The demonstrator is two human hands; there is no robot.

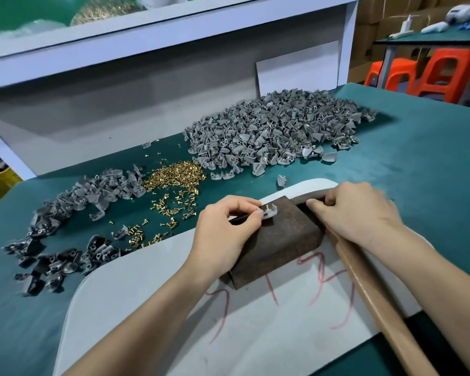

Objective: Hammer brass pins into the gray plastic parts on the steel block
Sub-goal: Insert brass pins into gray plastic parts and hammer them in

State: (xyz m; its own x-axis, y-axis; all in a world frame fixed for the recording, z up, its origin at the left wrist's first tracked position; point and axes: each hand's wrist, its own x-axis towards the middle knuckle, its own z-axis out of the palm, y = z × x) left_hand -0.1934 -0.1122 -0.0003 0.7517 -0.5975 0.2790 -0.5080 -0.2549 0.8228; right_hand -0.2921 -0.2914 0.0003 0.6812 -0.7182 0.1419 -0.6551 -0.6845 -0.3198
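Head view: gray part (269,212) between left fingers (251,210)

Gray part held on block, hammer gripped beside it.

A small gray plastic part (269,212) with an upright brass pin (266,207) is pinched by the left hand (223,234) on the far edge of the rusty brown steel block (277,240). A wooden-handled hammer (377,299) is grasped near its head by the right hand (356,210), just right of the block. Loose brass pins (174,176) are seen between two heaps of gray parts (272,131) on the green mat (418,172).
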